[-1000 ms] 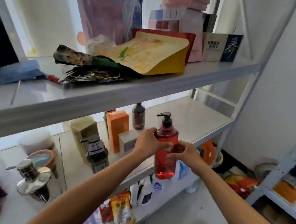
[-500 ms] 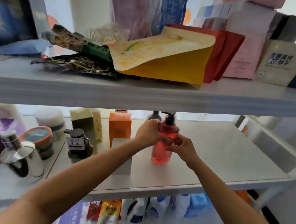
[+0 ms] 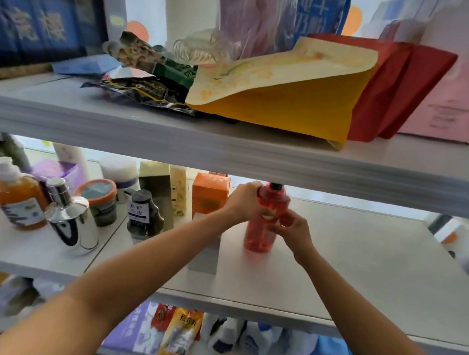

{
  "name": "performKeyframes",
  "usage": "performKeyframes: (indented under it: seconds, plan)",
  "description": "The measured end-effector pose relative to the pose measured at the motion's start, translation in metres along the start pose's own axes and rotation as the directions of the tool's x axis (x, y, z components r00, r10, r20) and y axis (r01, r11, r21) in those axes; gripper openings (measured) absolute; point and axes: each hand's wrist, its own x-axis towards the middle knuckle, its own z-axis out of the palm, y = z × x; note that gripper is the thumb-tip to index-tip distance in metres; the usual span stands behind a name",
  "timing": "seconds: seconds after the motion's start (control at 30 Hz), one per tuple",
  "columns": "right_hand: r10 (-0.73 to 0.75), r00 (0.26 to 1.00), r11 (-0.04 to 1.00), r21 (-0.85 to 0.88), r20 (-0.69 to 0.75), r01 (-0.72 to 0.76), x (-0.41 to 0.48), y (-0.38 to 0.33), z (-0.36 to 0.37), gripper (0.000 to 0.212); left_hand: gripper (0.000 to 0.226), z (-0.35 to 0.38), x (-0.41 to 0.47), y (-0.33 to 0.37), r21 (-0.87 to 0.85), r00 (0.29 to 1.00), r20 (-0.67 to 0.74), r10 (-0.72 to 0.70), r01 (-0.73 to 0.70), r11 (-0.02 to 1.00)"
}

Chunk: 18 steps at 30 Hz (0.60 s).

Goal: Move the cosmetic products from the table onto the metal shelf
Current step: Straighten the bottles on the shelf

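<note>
A clear red pump bottle (image 3: 260,238) stands upright on the middle board of the metal shelf (image 3: 360,256). The upper shelf edge hides its black pump head. My left hand (image 3: 244,201) grips the bottle's shoulder from the left. My right hand (image 3: 290,228) holds its middle from the right, fingers curled on it. Left of the bottle stand an orange box (image 3: 210,193), a grey box (image 3: 205,253) partly behind my left forearm, a dark pump bottle (image 3: 143,214), a silver pump bottle (image 3: 71,222) and an orange soap bottle (image 3: 18,197).
The upper shelf board (image 3: 229,149) hangs low over the bottle and carries a yellow pouch (image 3: 282,98), red bags and snack packets. A teal-lidded jar (image 3: 99,196) and olive boxes stand at the back left. Bare board lies right of the bottle. Packets and bottles fill the shelf below.
The red bottle went from held in the air before the shelf edge to standing on the middle board. Both hands stayed on it. The view moved closer and lower.
</note>
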Motion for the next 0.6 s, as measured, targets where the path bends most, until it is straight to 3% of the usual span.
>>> performKeyframes:
  seconds: [0.4, 0.6]
  plan:
    - [-0.026, 0.998, 0.999, -0.040, 0.055, 0.029, 0.007, -0.002, -0.003, 0.034, 0.057, 0.000, -0.006, -0.006, -0.052, 1.000, 0.015, 0.024, -0.023, 0.998]
    - [-0.055, 0.995, 0.979, -0.190, 0.078, 0.069, 0.009, -0.003, -0.005, 0.047, 0.075, 0.001, -0.024, -0.003, 0.141, 0.997, -0.023, 0.075, -0.071, 0.987]
